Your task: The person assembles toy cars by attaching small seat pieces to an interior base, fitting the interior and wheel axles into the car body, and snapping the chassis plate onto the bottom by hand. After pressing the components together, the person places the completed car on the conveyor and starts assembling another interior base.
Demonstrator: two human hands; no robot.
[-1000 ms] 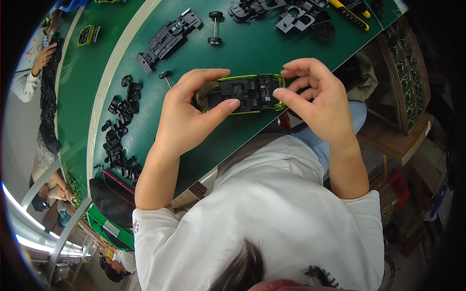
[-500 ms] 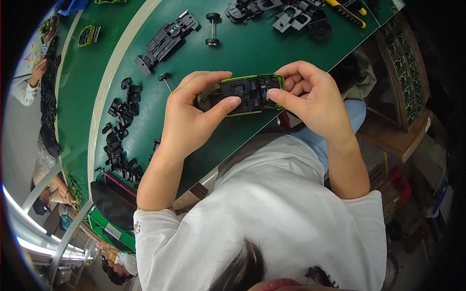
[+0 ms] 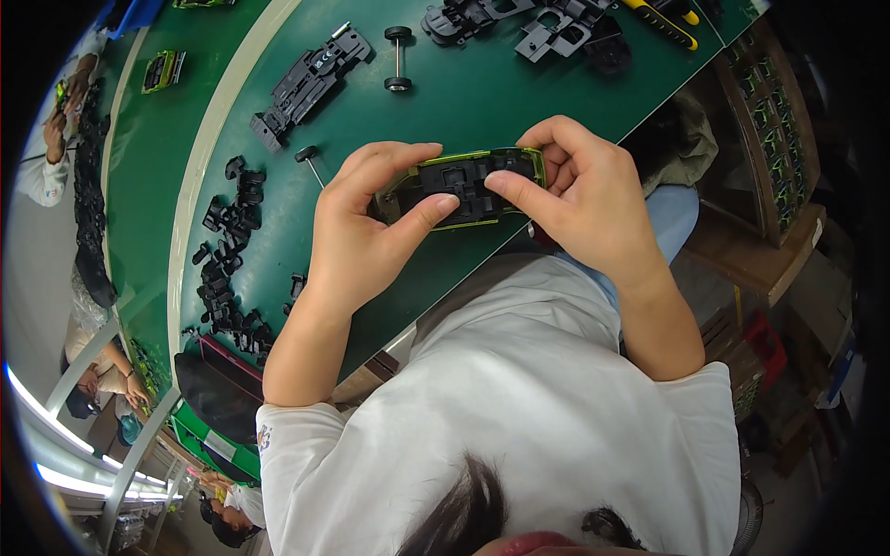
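Between my two hands is a green toy car body (image 3: 427, 222), its underside up, with a black interior piece (image 3: 468, 183) seated inside it. My left hand (image 3: 371, 213) grips the left end, thumb on the black piece and fingers along the far side. My right hand (image 3: 579, 195) holds the right end, its thumb laid on the black piece and its fingers curled round the end. Just left of my left hand lies a wheel axle (image 3: 309, 157), partly hidden by that hand. Beyond it rests a black toy car chassis (image 3: 311, 85).
Small black parts (image 3: 222, 264) lie heaped on the green table (image 3: 464, 97) at left. Another wheel axle (image 3: 398, 58), more chassis pieces (image 3: 561, 32) and yellow-black pliers (image 3: 663, 23) lie at the back. A rack of green parts (image 3: 774, 139) stands at right. Co-workers sit at far left.
My right thumb has slid leftward over the black interior piece. The car body has shifted slightly and stays in both hands. At far left, a co-worker's hands have moved.
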